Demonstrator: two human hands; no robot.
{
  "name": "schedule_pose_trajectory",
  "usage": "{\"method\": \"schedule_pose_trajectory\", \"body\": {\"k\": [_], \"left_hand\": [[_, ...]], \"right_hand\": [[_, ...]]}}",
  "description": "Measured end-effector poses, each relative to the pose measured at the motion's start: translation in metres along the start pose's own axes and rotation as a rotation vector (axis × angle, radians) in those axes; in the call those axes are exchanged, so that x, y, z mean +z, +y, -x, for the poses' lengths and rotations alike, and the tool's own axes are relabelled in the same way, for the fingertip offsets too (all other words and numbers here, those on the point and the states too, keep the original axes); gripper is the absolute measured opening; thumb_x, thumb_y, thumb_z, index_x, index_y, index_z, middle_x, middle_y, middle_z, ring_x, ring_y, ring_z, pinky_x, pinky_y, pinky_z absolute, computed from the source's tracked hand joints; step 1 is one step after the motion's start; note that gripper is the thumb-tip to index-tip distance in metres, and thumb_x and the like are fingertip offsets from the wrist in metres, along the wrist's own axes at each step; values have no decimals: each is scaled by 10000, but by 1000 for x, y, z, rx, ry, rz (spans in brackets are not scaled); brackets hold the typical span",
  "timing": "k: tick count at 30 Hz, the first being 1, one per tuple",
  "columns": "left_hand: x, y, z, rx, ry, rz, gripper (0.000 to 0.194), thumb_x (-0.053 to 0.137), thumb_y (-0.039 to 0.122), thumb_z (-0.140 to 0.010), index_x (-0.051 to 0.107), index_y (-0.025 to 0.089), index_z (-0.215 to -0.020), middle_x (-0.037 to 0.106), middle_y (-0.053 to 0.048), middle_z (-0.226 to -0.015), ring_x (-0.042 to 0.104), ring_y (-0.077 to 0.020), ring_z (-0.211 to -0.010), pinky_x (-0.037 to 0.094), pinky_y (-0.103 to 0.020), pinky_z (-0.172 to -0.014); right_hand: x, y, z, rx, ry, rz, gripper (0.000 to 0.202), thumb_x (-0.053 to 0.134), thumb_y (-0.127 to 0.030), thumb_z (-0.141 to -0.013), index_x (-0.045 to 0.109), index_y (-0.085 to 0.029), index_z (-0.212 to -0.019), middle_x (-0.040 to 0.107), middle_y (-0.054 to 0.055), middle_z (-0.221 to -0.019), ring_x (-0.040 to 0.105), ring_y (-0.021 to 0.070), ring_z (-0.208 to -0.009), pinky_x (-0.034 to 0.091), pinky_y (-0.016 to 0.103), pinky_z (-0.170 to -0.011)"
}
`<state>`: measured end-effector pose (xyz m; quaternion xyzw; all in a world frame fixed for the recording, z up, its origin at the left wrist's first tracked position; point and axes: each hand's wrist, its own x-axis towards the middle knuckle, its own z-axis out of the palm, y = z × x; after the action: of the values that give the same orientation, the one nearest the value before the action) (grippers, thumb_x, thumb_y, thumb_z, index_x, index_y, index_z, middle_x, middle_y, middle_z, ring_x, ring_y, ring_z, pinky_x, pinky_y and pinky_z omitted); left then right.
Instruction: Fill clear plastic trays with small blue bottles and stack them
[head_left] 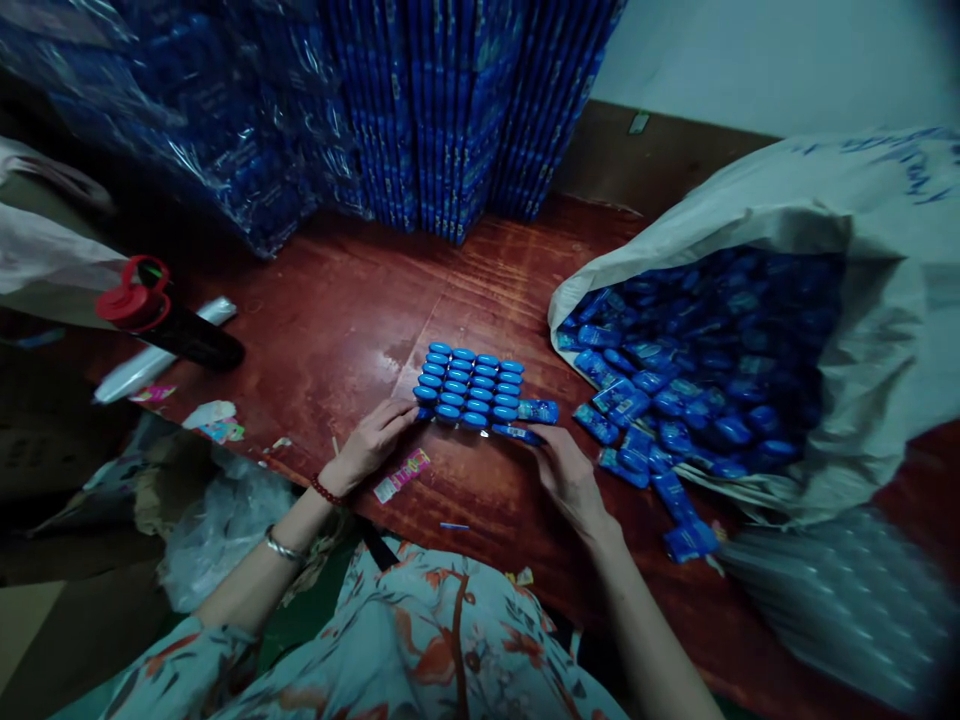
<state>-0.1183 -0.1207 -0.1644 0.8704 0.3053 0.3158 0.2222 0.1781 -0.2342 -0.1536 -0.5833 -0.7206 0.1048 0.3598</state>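
Several glossy blue packs stand in tight rows as a block on the reddish wooden table. At the block's near left corner, my left hand has its fingers closed on a blue pack at the edge. My right hand pinches the right end of another blue pack, which lies along the near right side of the block. One more blue pack lies flat against the block's right side, just beyond my right fingertips.
An open white sack on the right spills loose blue packs. Stacked blue packages rise at the back. A dark bottle with a red lid lies tilted in view on the left, near a plastic roll. Bubble wrap sits lower right.
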Motion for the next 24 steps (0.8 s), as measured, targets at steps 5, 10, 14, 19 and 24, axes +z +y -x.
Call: {"method": "schedule_pose_trajectory", "body": {"k": [5, 10, 14, 19, 24], "left_hand": [[-3, -2, -7, 16, -3, -4, 259, 384, 174, -927, 605, 193, -1061, 649, -97, -1019, 597, -156, -935, 500, -314, -826], [-5, 7, -12, 121, -67, -64, 225, 396, 144, -926, 582, 167, -1050, 628, -103, -1033, 575, -157, -951, 503, -308, -807], [-14, 14, -26, 161, -144, -76, 211, 380, 143, -937, 575, 154, -1017, 616, -106, -1040, 562, -149, -923, 499, -300, -787], [-26, 10, -38, 100, -197, -40, 221, 365, 134, -937, 583, 144, -971, 612, -78, -925, 559, -130, -821, 481, -255, -719], [-22, 5, -31, 145, -167, -44, 210, 367, 125, -930, 577, 135, -929, 601, -78, -923, 545, -135, -825, 478, -258, -722]], "right_hand": [[2, -10, -10, -136, -82, 141, 364, 358, -77, -876, 544, -203, -1164, 613, 107, -1101, 561, 217, -1042, 492, 371, -874], [-4, -37, -37, -204, -407, 424, 304, 358, -23, -845, 588, -186, -959, 608, 82, -867, 561, 206, -819, 474, 342, -747], [-7, -50, -59, -266, -539, 521, 259, 402, 1, -820, 579, -182, -863, 576, 68, -782, 548, 208, -774, 441, 340, -727], [-4, -37, -54, -217, -401, 420, 270, 384, -50, -865, 559, -195, -1011, 593, 59, -845, 549, 190, -793, 452, 305, -699], [4, -24, -36, -132, -99, 166, 190, 411, -120, -905, 570, -174, -993, 596, 92, -957, 535, 185, -875, 468, 298, -750]]}}
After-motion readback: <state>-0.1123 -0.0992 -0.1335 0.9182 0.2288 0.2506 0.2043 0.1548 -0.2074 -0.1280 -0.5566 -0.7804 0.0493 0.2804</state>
